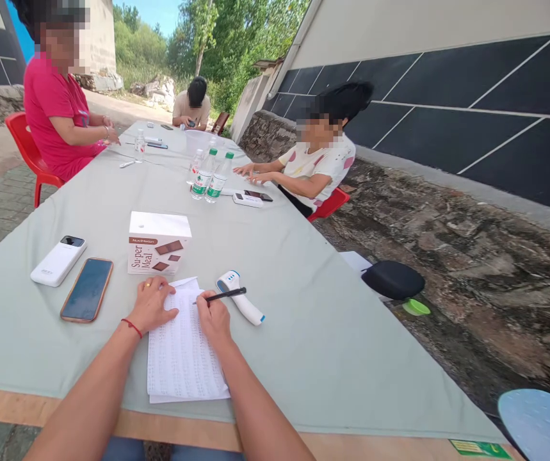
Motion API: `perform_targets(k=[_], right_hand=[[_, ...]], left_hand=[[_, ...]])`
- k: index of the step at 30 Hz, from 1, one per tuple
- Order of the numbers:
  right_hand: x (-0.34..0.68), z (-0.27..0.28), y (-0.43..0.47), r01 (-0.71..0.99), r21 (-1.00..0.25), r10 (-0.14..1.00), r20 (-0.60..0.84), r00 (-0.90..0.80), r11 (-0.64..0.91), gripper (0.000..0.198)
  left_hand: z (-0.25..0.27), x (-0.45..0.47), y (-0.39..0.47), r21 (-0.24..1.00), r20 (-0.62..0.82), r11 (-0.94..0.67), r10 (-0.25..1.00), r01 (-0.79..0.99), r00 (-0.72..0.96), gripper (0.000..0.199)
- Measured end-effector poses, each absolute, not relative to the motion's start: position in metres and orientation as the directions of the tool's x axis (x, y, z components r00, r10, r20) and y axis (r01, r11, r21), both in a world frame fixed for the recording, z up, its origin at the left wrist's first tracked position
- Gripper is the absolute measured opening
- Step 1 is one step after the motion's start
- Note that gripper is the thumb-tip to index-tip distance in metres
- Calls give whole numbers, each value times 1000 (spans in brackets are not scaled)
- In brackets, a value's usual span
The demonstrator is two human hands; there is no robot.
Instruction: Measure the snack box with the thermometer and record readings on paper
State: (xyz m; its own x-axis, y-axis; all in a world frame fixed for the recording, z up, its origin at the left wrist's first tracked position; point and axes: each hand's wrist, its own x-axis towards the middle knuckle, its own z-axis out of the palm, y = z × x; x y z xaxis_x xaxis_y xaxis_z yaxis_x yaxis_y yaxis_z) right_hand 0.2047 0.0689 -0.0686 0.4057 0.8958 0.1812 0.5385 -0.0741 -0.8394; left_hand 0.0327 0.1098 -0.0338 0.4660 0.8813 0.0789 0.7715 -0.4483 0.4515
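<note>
Written sheets of paper [183, 365] lie on the cloth-covered table in front of me, filled with rows of small writing. My right hand [214, 320] grips a black pen [226, 295], its tip at the upper part of the top sheet. Resting flat on the upper left of the paper, my left hand [153, 304] has its fingers spread and holds nothing. Just beyond it stands a white box [159, 246] marked "Super Meal". A white infrared thermometer [243, 301] lies to the right of my right hand. A phone [86, 290] and a white power bank [58, 261] are at left.
Green-capped water bottles [216, 179] stand mid-table, near another power bank [248, 200] and a phone. A clear basin [202, 141] is farther back. Three people sit round the table [332, 358]. A black case [394, 280] and a green bowl [416, 308] lie off its right side.
</note>
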Motion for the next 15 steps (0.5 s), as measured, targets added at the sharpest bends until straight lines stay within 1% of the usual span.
perform_targets(k=[3,5,7,9,10,12,14,15], right_hand=[[209,-63,68,585,-806,848,366,384,84,31],[211,-60,67,607,-781,842,421,338,147,34],[211,-60,66,625,-760,868,421,262,180,36],[210,-60,65,642,-733,892,420,167,225,36],[209,-60,64,652,-716,898,423,120,250,35],[208,-59,64,680,-676,900,433,54,284,32],[207,-57,63,712,-628,892,452,7,313,28],[207,-56,62,724,-605,886,463,-19,331,27]], left_hand=[[-34,32,111,481,119,-462,877,746,466,29],[-32,31,112,539,224,-472,879,697,422,19],[-28,29,113,607,385,-472,879,640,282,9],[-24,24,114,660,513,-442,856,608,65,5],[-22,21,116,686,544,-411,838,600,-49,7],[-22,14,122,742,551,-337,798,579,-242,16],[-25,7,131,803,504,-270,784,532,-362,32],[-27,4,137,832,466,-245,795,497,-389,43]])
